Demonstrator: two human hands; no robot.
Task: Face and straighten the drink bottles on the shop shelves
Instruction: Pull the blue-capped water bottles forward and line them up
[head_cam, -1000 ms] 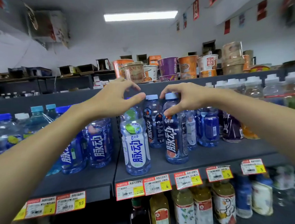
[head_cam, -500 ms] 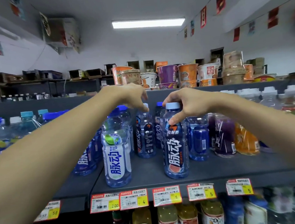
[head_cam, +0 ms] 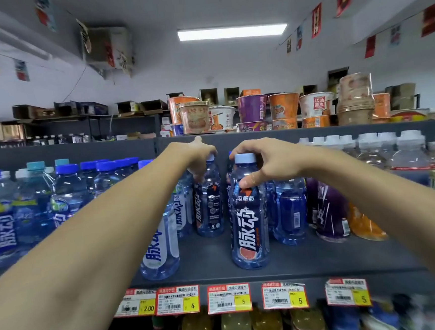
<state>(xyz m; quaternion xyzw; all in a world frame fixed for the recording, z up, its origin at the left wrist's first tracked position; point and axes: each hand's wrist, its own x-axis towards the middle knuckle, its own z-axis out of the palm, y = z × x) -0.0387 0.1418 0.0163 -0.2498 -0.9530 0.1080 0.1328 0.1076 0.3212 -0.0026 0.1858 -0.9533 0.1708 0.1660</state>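
Head view shows the right hand [head_cam: 268, 160] curled round the top of a dark-label bottle [head_cam: 247, 222], thumb on its shoulder, fingers behind the pale cap. That bottle stands upright near the front edge of the shelf [head_cam: 209, 260], label facing out. Left of it and further back, the left hand [head_cam: 197, 158] grips the neck of a second bottle [head_cam: 210, 213]. A white-label bottle [head_cam: 160, 248] stands left of the dark-label bottle, and price tags [head_cam: 229, 298] hang below it.

The dark-labelled front bottle [head_cam: 247, 222] reads 电解质 and 脉动; the white-labelled bottle [head_cam: 158, 251] left of it reads 脉动. Price tags [head_cam: 229, 298] below it read 2.00, 4, 5, 5, 5.
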